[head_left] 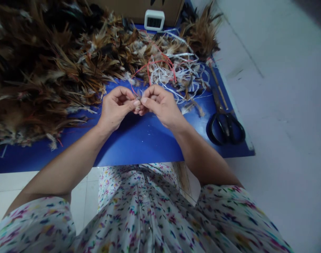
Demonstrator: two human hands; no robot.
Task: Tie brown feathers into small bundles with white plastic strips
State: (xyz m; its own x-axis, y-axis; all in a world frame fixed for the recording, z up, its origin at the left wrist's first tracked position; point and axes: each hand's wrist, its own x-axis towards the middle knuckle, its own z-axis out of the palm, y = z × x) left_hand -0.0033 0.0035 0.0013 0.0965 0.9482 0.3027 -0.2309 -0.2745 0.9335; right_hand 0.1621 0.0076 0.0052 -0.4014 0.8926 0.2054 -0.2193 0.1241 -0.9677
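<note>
Both hands [138,104] meet fingertip to fingertip, pinching; forearms angle inward; elbows spread.

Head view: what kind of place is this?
Probably a small feather-craft workspace: a feather pile and tangled white ribbon lie on a blue tabletop, black-handled scissors sit near its edge, and both hands pinch a small feathery bit.

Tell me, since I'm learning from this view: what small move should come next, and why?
Probably ease the red string snug with the right hand while the left hand steadies the feather tuft: both hands pinch there, and the string runs to their fingers from loose loops by the white strings.
</note>
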